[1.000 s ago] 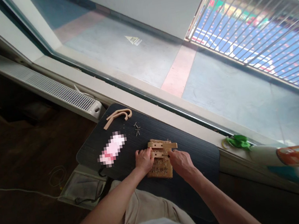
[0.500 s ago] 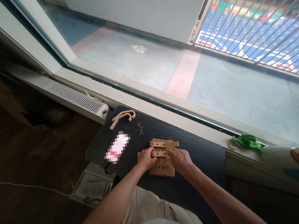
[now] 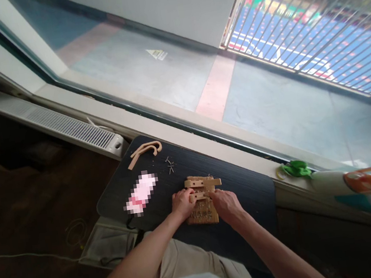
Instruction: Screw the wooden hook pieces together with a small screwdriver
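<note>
HANDS ON: A person works at a dark table point(image 3: 248, 191) by a window, w/ a small tan board point(image 3: 204, 217) flat on the tabletop, approx. midway btwn both hands. Two pale wooden strips lie across it: the upper strip point(image 3: 197, 184), its R end jutting past the board's edge, and the lower strip point(image 3: 198, 196), nearer the person.

Board looks light & stiff, prob. wood; its rough-looking face should give fair grip, not slip. Strips look rigid, hard to crush, tho thin ends might split under hard force. Best hold, by the look of it: board by its side edges, strips by their ends, fingers off the drilled-looking dark spots.

L hand point(image 3: 182, 204) is closed on the lower strip's L end, thumb up top, fingers curled nr board's L edge, gap btwn them narrow. R hand point(image 3: 228, 203) is bunched at that strip's R end, fingers bent in; can't tell if it pinches the strip or a small tool, as knuckles block the view.

Nr far edge: wooden hooks point(image 3: 143, 149) & loose screws point(image 3: 170, 164), well apart from both hands.
</note>
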Demonstrator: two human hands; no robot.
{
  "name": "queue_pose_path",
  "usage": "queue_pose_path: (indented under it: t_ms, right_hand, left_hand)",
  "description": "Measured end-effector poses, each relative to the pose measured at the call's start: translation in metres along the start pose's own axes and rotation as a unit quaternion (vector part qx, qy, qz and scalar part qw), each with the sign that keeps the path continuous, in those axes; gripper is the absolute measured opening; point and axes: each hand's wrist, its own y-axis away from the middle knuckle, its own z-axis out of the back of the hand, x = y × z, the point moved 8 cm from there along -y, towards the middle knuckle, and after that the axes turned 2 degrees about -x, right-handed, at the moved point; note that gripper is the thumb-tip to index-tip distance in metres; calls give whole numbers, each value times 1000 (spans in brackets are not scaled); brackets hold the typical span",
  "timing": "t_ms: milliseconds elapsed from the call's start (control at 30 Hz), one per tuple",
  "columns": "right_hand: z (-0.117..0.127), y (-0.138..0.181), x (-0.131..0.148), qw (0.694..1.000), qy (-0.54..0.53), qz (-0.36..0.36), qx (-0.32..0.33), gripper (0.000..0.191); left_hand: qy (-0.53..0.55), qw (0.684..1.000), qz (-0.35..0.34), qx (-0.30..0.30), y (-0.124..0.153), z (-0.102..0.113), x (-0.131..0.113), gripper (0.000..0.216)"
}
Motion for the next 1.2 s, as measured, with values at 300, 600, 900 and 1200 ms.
queue_pose_path:
  t_ms: [300,600,900,1200]
  right_hand:
    - [-3,4,4,1000,-16,-14,-4,27]
    - [5,8,8,1000,-8,-3,10,24]
    - [-11,-3,2,999,-1,-37,13,24]
    - [5,1,3,999,11,-43,9,26]
  left_hand:
    - [3,1000,-11,5,-1,0,3,28]
    - [22,1000,-7,2,0,1,3,27]
    - [15,1000,2,1,0,0,4,28]
    - [4,1000,-8,-4,0,3,0,28]
